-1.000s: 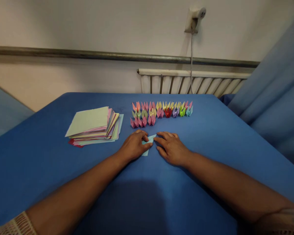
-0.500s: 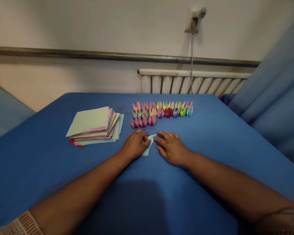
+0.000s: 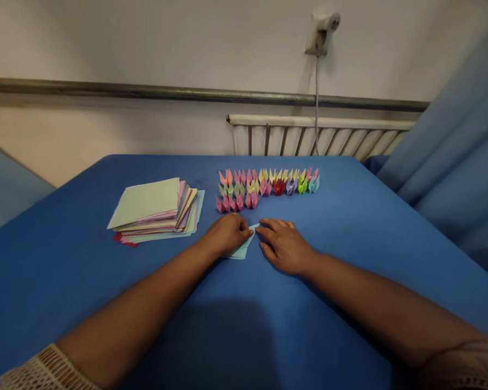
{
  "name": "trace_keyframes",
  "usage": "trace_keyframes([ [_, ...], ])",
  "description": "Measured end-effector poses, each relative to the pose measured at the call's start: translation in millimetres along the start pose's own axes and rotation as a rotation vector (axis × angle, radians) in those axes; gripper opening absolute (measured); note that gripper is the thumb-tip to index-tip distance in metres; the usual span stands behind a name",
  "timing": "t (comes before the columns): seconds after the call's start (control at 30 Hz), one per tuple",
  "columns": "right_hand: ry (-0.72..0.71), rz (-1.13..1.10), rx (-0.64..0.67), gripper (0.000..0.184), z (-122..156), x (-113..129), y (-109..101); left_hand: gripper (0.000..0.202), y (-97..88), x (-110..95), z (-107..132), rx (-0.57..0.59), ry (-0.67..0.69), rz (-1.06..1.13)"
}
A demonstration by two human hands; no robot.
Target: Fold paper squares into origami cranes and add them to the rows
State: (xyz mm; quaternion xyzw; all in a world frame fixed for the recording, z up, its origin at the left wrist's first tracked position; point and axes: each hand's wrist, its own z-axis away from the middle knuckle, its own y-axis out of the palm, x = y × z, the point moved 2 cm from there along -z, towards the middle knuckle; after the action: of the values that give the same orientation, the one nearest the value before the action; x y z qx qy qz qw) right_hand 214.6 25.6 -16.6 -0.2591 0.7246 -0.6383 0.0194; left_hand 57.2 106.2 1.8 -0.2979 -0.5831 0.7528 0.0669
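Observation:
A light blue folded sheet of origami paper (image 3: 241,252) lies on the blue-covered table in front of me, partly hidden under my left hand. My left hand (image 3: 226,235) is closed over it, thumb and fingers pressed together along its upper edge. At the paper's pointed upper right tip, my right hand (image 3: 285,247) rests with fingers stretched out and apart, its index and middle fingertips at that tip. Just beyond the hands stand several folded paper cranes (image 3: 279,187) in rows, in pink, yellow, red, purple, green and blue.
To the left sits a thick, uneven stack of coloured paper sheets (image 3: 146,203), pale green on top. Behind the table (image 3: 333,325) are a wall rail (image 3: 166,91), a radiator (image 3: 268,120) and a plugged-in cord (image 3: 317,92). A blue curtain (image 3: 463,135) hangs at the right.
My left hand has shifted slightly, its fingertips further right and up along the paper's edge, and more of the paper's lower part shows. My right hand stays nearly in place.

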Motion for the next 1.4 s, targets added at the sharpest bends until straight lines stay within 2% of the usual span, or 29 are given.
trace_keyframes([
  [0.07, 0.01, -0.006, 0.007, 0.044, -0.4, -1.2, 0.5, 0.022, 0.2, -1.8, -5.5, 0.008, -0.003, -0.026],
  [0.13, 0.018, -0.014, 0.015, 0.044, -0.5, -2.1, 0.6, 0.021, 1.5, -2.5, -7.9, -0.036, 0.002, -0.029],
  [0.27, 0.018, -0.02, 0.014, 0.044, -0.4, -2.5, 0.0, 0.021, 4.9, -2.3, -5.2, -0.103, -0.009, -0.039],
  [0.47, 0.022, -0.002, 0.025, 0.044, -0.5, -1.7, 0.3, 0.017, 6.8, -0.7, -2.3, -0.142, 0.005, -0.037],
  [1.4, 0.044, 0.012, 0.01, 0.044, -2.8, -4.7, 0.1, 0.015, 8.4, 2.1, -4.0, -0.156, 0.055, -0.032],
])
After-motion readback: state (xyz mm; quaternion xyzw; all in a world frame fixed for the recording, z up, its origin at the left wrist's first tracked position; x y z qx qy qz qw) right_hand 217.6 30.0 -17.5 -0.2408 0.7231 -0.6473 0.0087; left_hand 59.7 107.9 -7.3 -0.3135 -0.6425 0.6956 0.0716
